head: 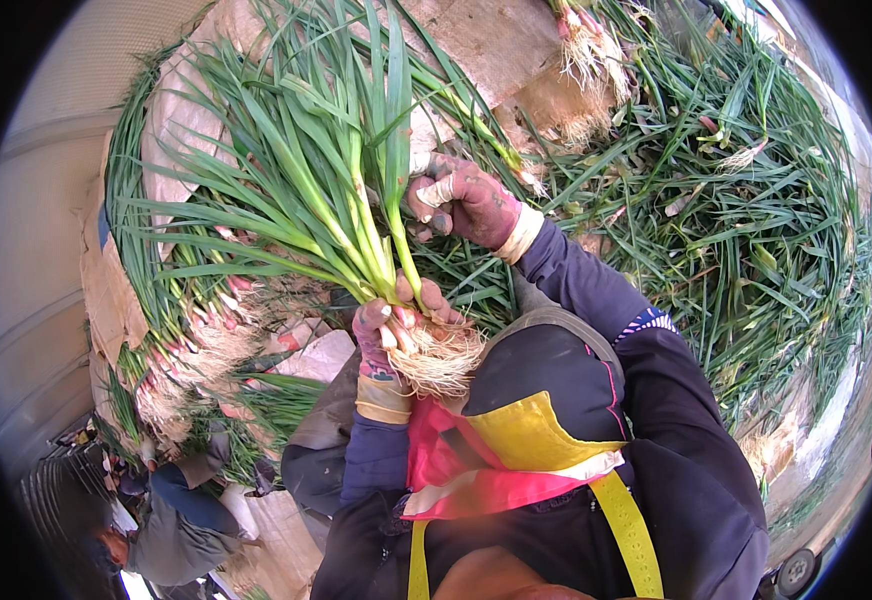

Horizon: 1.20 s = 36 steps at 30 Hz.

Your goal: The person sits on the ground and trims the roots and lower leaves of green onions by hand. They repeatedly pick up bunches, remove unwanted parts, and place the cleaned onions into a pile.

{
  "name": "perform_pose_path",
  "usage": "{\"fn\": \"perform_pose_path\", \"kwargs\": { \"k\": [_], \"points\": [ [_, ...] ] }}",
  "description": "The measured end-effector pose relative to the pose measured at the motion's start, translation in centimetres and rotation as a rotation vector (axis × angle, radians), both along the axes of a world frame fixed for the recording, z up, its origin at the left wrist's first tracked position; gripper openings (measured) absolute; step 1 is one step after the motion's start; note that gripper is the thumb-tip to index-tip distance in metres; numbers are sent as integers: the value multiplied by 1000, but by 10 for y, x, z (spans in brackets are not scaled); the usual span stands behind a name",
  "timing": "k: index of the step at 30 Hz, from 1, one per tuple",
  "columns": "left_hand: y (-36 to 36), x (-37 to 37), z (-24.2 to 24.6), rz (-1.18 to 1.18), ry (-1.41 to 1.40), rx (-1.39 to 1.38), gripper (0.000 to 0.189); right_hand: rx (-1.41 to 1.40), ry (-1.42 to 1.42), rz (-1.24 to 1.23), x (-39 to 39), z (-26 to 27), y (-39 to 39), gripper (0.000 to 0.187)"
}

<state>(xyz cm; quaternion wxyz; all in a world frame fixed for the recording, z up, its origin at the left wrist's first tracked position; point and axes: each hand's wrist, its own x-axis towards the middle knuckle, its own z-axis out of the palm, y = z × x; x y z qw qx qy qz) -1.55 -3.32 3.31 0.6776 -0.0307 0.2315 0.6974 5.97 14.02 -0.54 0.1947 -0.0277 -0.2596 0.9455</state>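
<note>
My left hand [376, 341], in a dirty pink glove, grips a bunch of green garlic [361, 232] low on its stalks. The reddish-white bases and tangled pale roots [436, 356] stick out of this hand towards my chest, and the long flat leaves fan away to the upper left. Beside the stalks on the right is my right hand [466, 199], gloved too, with pale wrapping on some fingers. Its fingers are curled close to an upright leaf; whether they pinch it, I cannot tell.
Rows of green garlic [196, 330] lie along the left on woven sacking [481, 45]. Loose green leaves [743, 217] are heaped at right. Another root bunch [590, 52] lies at the top. A co-worker [181, 517] bends at lower left; a wheel [796, 574] shows at lower right.
</note>
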Motion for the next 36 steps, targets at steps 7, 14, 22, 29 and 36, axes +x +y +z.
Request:
{"fn": "perform_pose_path", "kwargs": {
  "k": [7, 14, 22, 29, 36],
  "points": [
    [2, 2, 2, 9, -1, 35, 31, 21, 43, 20, 3, 8, -6, 43],
    [-1, 5, -1, 43, -67, 19, 30, 621, -305, -81, 12, 35, -4, 31],
    [6, 10, 4, 44, 209, -317, 28, 1536, -585, -323, 34, -6, -7, 29],
    [-5, -2, 7, -176, 392, -441, 31, 1197, -1716, 326, 143, -45, 24, 36],
    [-4, -2, -3, -267, 404, -460, 42, 798, -1288, 140, 145, 5, 45, 38]
  ]
}}
